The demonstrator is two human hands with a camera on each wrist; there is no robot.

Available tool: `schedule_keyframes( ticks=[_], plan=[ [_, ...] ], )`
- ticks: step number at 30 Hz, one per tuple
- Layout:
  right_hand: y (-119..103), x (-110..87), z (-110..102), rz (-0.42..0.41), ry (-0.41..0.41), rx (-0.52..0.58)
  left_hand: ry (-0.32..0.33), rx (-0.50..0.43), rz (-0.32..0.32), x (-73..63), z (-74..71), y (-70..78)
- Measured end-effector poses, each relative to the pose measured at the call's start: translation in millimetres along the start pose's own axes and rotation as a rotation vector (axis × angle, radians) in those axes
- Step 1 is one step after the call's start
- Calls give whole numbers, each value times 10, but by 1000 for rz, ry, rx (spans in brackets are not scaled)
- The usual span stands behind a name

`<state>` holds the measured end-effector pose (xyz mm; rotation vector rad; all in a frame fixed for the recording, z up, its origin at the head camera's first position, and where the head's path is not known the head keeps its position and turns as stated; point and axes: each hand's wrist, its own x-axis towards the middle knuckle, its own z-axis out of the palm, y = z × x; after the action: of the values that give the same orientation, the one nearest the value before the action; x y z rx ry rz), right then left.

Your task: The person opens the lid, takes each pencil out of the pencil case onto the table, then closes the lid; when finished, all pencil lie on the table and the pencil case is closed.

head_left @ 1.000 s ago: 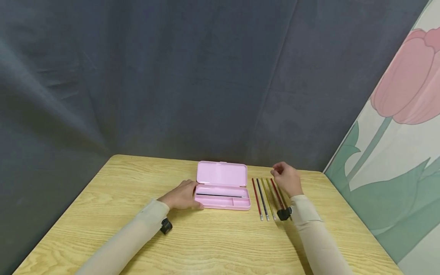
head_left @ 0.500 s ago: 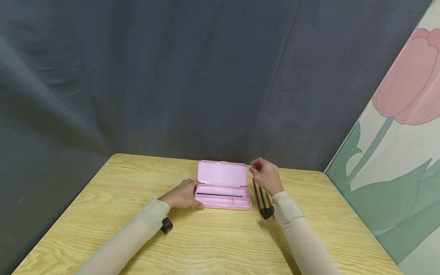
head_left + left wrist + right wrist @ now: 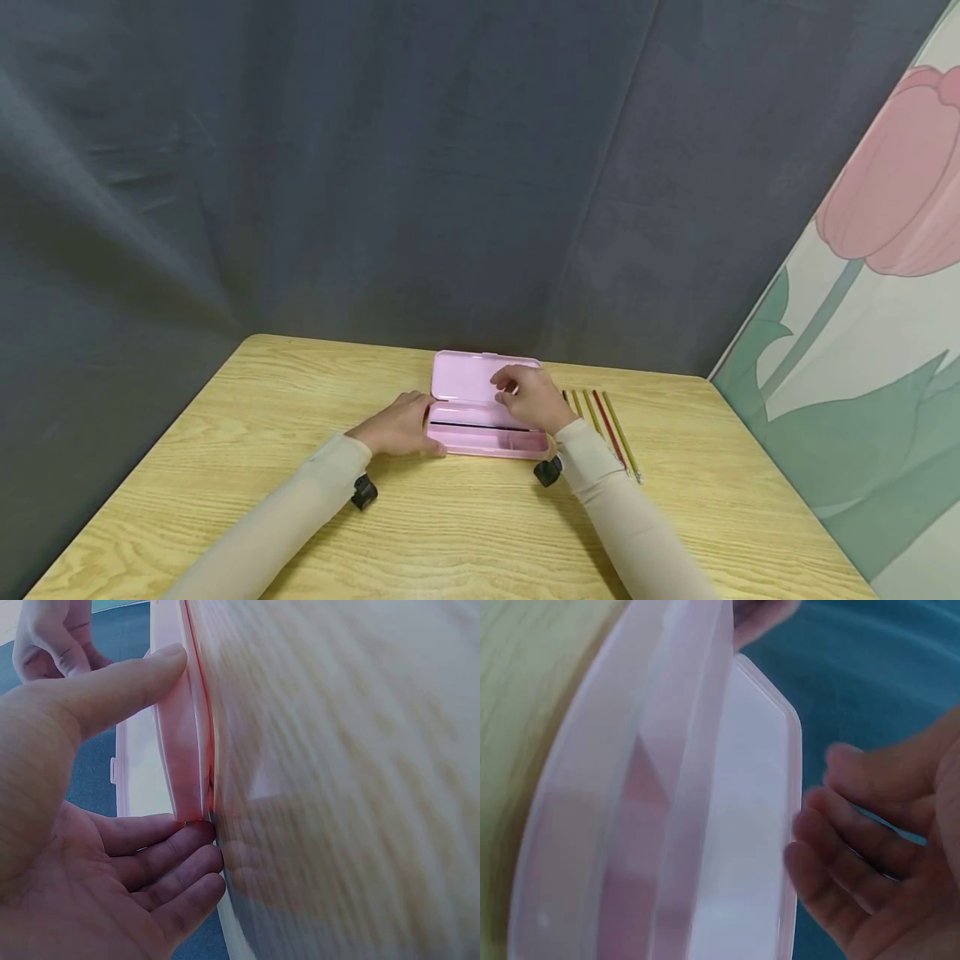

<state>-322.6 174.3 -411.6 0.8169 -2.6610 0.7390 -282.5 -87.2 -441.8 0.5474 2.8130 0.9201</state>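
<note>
A pink pencil case (image 3: pixel 480 452) lies with its lid (image 3: pixel 465 375) folded back, and one dark pencil (image 3: pixel 468 426) lies lengthwise in its long compartment. My left hand (image 3: pixel 397 425) holds the case's left end; in the left wrist view the thumb (image 3: pixel 142 679) is on the front wall and the fingers are at the end. My right hand (image 3: pixel 534 398) is above the case's right part, fingers loosely bent. No object shows between the fingers in the right wrist view. Right of the case lie several pencils side by side, including a red pencil (image 3: pixel 611 430); my right hand and forearm partly hide them.
The wooden table (image 3: pixel 450 533) extends in front of and on both sides of the case. A dark curtain (image 3: pixel 420 183) hangs behind its far edge. At the right stands a panel (image 3: pixel 892 350) with a tulip print.
My right hand has moved left from over the pencils to above the open case. The left hand stays at the case's left end. The pencils have not visibly moved.
</note>
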Motion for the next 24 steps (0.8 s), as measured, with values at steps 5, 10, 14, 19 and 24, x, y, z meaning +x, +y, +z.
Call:
schedule_keyframes(
  ticks=[5, 10, 14, 19, 24],
  plan=[
    [-78, 14, 132, -100, -128, -22, 4, 1, 4, 6, 9, 1],
    [-97, 16, 258, -158, -239, -37, 6, -1, 1, 4, 6, 9],
    [-124, 7, 333, -185, -304, -90, 7, 9, 6, 2, 7, 9],
    [-172, -20, 381, -169, -329, -128, 7, 9, 14, -5, 0, 15],
    [-161, -29, 422, -170, -305, -153, 5, 11, 17, 10, 5, 3]
  ],
)
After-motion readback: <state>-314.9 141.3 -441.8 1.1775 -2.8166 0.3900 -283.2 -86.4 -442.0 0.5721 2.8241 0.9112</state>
